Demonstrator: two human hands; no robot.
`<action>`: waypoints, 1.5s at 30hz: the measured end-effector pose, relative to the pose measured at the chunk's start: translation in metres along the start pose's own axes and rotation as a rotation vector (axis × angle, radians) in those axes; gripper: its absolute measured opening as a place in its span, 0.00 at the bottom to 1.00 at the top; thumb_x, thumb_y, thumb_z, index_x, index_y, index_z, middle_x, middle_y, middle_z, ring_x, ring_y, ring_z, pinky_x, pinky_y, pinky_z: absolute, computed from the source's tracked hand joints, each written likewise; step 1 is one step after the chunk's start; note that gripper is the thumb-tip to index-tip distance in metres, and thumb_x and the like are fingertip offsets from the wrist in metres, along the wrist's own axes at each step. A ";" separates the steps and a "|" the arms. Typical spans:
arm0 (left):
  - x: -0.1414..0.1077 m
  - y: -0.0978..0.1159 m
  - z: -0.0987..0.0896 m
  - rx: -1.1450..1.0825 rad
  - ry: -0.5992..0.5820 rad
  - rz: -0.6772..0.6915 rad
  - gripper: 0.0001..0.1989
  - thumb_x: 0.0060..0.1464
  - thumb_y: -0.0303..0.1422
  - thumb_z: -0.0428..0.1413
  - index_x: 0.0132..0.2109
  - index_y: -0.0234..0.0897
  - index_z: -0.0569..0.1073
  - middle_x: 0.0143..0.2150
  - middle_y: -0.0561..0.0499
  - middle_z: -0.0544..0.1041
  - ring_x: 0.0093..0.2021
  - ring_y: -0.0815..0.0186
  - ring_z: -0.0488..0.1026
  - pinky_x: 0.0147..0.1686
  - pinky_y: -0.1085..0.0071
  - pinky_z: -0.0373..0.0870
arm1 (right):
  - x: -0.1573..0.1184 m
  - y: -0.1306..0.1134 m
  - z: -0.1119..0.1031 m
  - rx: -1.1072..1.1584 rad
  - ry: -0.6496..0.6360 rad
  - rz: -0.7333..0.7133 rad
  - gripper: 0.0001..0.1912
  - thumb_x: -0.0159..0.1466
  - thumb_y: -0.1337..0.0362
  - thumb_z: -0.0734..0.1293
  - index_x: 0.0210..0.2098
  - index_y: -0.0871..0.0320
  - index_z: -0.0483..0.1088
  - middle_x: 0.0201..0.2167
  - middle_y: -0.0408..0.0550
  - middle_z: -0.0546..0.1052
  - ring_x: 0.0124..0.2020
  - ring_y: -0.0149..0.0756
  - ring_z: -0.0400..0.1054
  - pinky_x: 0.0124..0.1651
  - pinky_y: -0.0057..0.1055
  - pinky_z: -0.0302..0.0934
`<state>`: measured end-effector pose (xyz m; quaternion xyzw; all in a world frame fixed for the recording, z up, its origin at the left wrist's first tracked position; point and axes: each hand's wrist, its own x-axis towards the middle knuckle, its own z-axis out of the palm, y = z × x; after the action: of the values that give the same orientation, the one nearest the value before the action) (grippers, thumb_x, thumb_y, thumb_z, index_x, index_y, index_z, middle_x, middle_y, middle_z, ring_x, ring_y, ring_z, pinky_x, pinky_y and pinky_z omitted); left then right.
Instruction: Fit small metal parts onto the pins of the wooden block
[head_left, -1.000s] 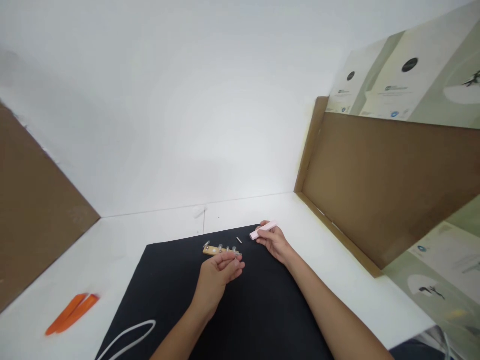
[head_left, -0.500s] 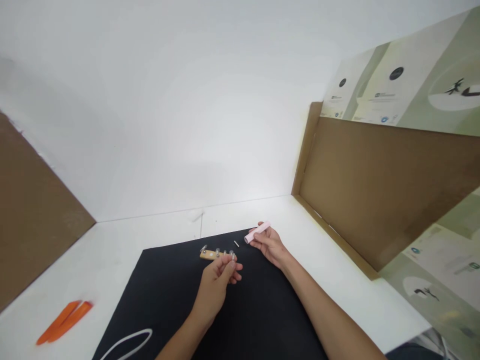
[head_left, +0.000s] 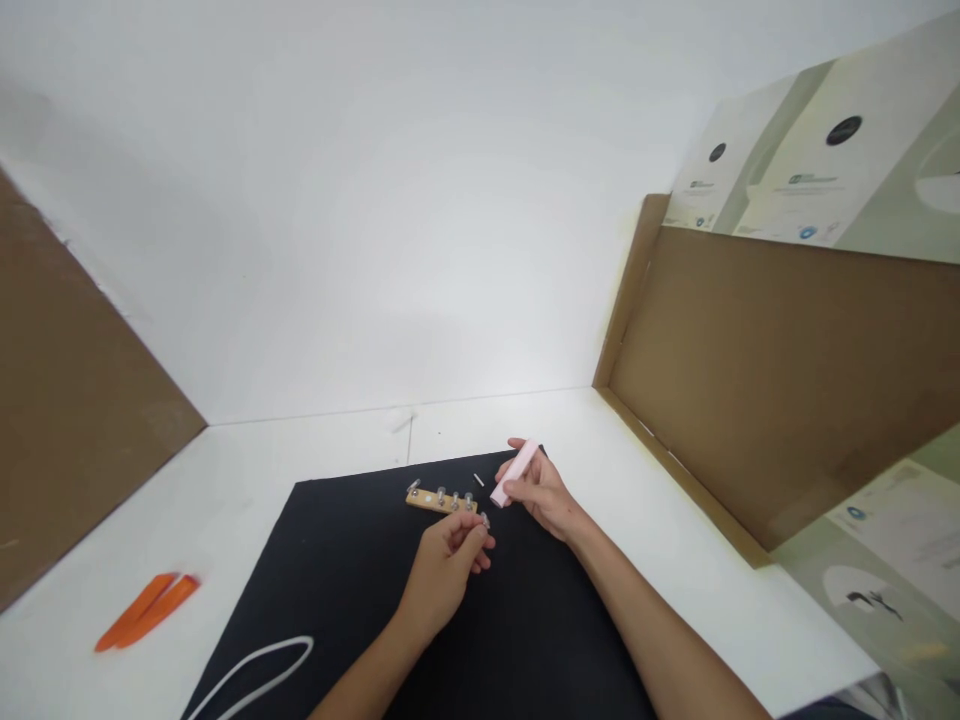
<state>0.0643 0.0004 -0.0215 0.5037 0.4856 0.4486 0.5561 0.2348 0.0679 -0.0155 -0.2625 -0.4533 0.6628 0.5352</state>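
Observation:
Between thumb and fingertips, my left hand (head_left: 448, 562) pinches a small clear and metallic piece (head_left: 485, 520), too small to name. Just behind that hand lies a wooden strip (head_left: 427, 498) carrying several small clear and metal fittings, its right end close to my fingers. My right hand (head_left: 541, 495) is wrapped around a pale pink stick (head_left: 516, 472), tilted with its lower end toward my left hand. A short whitish pin (head_left: 478, 480) rests on the black mat (head_left: 360, 560) left of the pink stick.
Two orange strips (head_left: 148, 610) lie on the white table (head_left: 247, 455) at the left. A white cable loop (head_left: 259, 675) crosses the mat's near left part. Brown boards stand at the left (head_left: 82, 400) and right (head_left: 772, 370), before a white wall.
The view has shifted slightly. The pink stick is turned more steeply, with its lower end toward me. My left hand's small piece is now clear of the wooden strip's right end.

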 end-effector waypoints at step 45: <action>0.000 0.000 0.001 0.130 -0.033 -0.061 0.12 0.52 0.38 0.55 0.37 0.32 0.72 0.29 0.49 0.77 0.23 0.71 0.71 0.24 0.74 0.64 | 0.006 0.018 -0.004 -0.207 0.185 -0.094 0.19 0.51 0.66 0.74 0.36 0.56 0.61 0.26 0.38 0.73 0.19 0.27 0.67 0.18 0.22 0.61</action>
<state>0.0648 0.0001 -0.0217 0.5311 0.5195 0.3905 0.5436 0.2282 0.0743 -0.0329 -0.3545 -0.4798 0.5597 0.5752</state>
